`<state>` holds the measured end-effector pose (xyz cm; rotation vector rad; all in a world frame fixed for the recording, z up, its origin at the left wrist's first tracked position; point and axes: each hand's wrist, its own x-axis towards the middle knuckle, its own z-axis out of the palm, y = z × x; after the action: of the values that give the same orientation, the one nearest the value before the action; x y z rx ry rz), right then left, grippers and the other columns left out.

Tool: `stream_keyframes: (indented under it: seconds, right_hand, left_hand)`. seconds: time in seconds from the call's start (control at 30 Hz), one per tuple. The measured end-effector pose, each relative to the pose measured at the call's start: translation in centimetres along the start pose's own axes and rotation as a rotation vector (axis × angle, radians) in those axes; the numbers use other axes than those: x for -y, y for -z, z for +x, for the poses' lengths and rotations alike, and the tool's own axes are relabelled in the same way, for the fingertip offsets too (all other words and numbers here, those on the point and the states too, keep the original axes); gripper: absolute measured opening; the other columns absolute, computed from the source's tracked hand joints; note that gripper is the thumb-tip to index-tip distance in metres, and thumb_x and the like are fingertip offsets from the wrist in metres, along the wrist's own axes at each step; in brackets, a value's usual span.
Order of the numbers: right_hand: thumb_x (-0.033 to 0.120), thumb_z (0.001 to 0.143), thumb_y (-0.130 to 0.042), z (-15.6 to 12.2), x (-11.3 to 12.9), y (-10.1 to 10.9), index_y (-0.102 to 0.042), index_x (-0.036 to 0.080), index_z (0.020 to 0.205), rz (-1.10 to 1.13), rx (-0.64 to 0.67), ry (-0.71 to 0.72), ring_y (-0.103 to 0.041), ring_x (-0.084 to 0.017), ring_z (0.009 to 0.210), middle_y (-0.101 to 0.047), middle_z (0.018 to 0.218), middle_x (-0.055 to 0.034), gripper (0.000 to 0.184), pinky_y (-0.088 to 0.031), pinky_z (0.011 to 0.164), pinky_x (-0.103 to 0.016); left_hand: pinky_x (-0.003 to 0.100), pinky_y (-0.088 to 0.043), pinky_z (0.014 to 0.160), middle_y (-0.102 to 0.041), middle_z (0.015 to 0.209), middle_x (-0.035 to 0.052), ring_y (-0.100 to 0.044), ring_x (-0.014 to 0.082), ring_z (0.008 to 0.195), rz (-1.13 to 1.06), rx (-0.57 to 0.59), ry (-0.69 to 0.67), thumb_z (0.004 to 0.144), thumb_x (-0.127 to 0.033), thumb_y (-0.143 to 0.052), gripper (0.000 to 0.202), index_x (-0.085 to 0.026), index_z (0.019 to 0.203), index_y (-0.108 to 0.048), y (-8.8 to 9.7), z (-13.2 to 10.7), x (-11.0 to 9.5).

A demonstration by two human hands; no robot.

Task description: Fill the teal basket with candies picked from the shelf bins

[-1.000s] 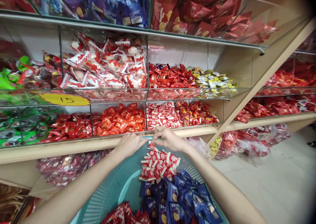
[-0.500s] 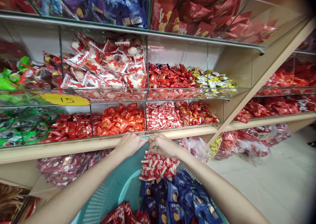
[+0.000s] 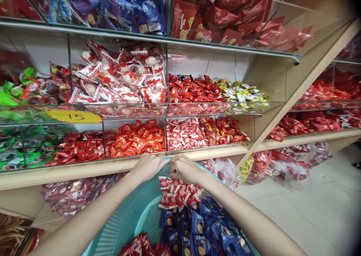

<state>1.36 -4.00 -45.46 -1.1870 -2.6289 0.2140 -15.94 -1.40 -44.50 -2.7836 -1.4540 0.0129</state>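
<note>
A teal plastic basket (image 3: pixel 121 214) stands below the front edge of the shelf, its far rim against or close to the wooden ledge. My left hand (image 3: pixel 149 167) is closed around that far rim. Beside it my right hand (image 3: pixel 184 168) grips the same rim, fingers curled over it. Inside the basket, red-and-white wrapped candies (image 3: pixel 180 194) lie under my right hand. Dark blue packets (image 3: pixel 203 226) fill the right and middle, and red packets (image 3: pixel 142 246) sit at the near side. My forearms cover parts of the basket's sides.
Clear-fronted shelf bins hold orange-red packets (image 3: pixel 138 137), red-and-white candies (image 3: pixel 184 133) and larger white-and-red wraps (image 3: pixel 121 79). A yellow tag (image 3: pixel 73 116) reads 15. Under the wooden ledge (image 3: pixel 70 173) are plastic bags of goods (image 3: pixel 79 194). Tiled floor (image 3: pixel 284 207) shows at right.
My view has shifted very slightly, so the shelves sit a little lower. Both hands stay on the basket rim, and the basket's contents look the same.
</note>
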Motion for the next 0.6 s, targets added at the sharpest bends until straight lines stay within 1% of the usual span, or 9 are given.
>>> stream_keyframes:
  seconds: [0.1,0.17,0.23,0.3,0.37,0.43,0.5,0.6]
  right_hand:
    - [0.032,0.081,-0.052,-0.2,-1.0,0.9,-0.059,0.016,0.056,0.139,-0.096,-0.035,-0.045,-0.01,0.057,-0.051,0.059,0.0008,0.03,-0.031,0.056,-0.022]
    - [0.037,0.083,-0.048,-0.4,-1.8,1.5,-0.059,0.015,0.057,0.216,-0.195,-0.092,-0.045,-0.009,0.057,-0.05,0.06,0.0008,0.035,-0.032,0.056,-0.021]
    - [0.04,0.083,-0.047,-0.7,-2.4,2.0,-0.059,0.015,0.059,0.259,-0.252,-0.136,-0.046,-0.01,0.059,-0.051,0.061,0.0005,0.037,-0.033,0.057,-0.021]
    - [0.041,0.082,-0.049,-0.8,-2.5,2.3,-0.061,0.015,0.062,0.293,-0.236,-0.125,-0.047,-0.01,0.06,-0.053,0.062,0.0004,0.035,-0.034,0.058,-0.022]
    - [0.039,0.081,-0.05,-0.8,-2.3,2.4,-0.064,0.016,0.069,0.326,-0.192,-0.088,-0.049,-0.01,0.061,-0.056,0.064,0.0001,0.03,-0.035,0.059,-0.022]
    - [0.036,0.082,-0.05,-0.8,-2.2,2.4,-0.065,0.016,0.077,0.34,-0.193,-0.078,-0.051,-0.011,0.064,-0.059,0.069,-0.0007,0.026,-0.037,0.061,-0.022]
    - [0.033,0.083,-0.049,-0.8,-2.6,2.6,-0.065,0.017,0.081,0.301,-0.272,-0.135,-0.053,-0.012,0.07,-0.061,0.076,-0.002,0.023,-0.038,0.065,-0.022]
    - [0.029,0.083,-0.047,-1.0,-4.5,2.8,-0.065,0.017,0.084,0.152,-0.441,-0.327,-0.054,-0.014,0.078,-0.062,0.082,-0.0041,0.021,-0.038,0.072,-0.024]
  left_hand:
    - [0.034,-0.044,0.068,-0.067,0.085,0.0108,-0.063,0.0258,0.08,0.018,-0.017,-0.015,0.088,-0.052,-0.016,0.055,-0.018,0.091,-0.059,-0.1,0.0,0.1]
    - [0.034,-0.044,0.067,-0.067,0.085,0.0106,-0.063,0.0259,0.079,0.022,-0.017,-0.018,0.088,-0.052,-0.015,0.056,-0.018,0.091,-0.059,-0.1,0.0,0.1]
    - [0.034,-0.044,0.067,-0.067,0.085,0.0105,-0.063,0.0258,0.079,0.018,-0.01,-0.012,0.088,-0.053,-0.016,0.056,-0.018,0.091,-0.059,-0.1,0.0,0.1]
    - [0.033,-0.044,0.069,-0.066,0.086,0.0106,-0.063,0.0257,0.08,0.006,-0.004,-0.002,0.088,-0.054,-0.017,0.056,-0.018,0.092,-0.059,0.0,0.0,0.0]
    - [0.034,-0.043,0.07,-0.066,0.087,0.0112,-0.062,0.0263,0.082,-0.012,-0.004,0.004,0.087,-0.054,-0.017,0.056,-0.018,0.092,-0.06,0.0,-0.1,0.0]
    - [0.035,-0.043,0.07,-0.066,0.087,0.0119,-0.062,0.0271,0.082,-0.028,-0.01,0.003,0.087,-0.055,-0.017,0.057,-0.018,0.092,-0.06,0.0,-0.2,0.1]
    - [0.036,-0.043,0.07,-0.066,0.087,0.0124,-0.062,0.0277,0.081,-0.034,-0.011,0.002,0.087,-0.055,-0.016,0.059,-0.017,0.092,-0.061,0.0,-0.2,0.2]
    - [0.036,-0.043,0.07,-0.066,0.087,0.0129,-0.062,0.028,0.081,-0.033,-0.008,0.005,0.087,-0.056,-0.014,0.061,-0.017,0.093,-0.06,0.0,-0.3,0.3]
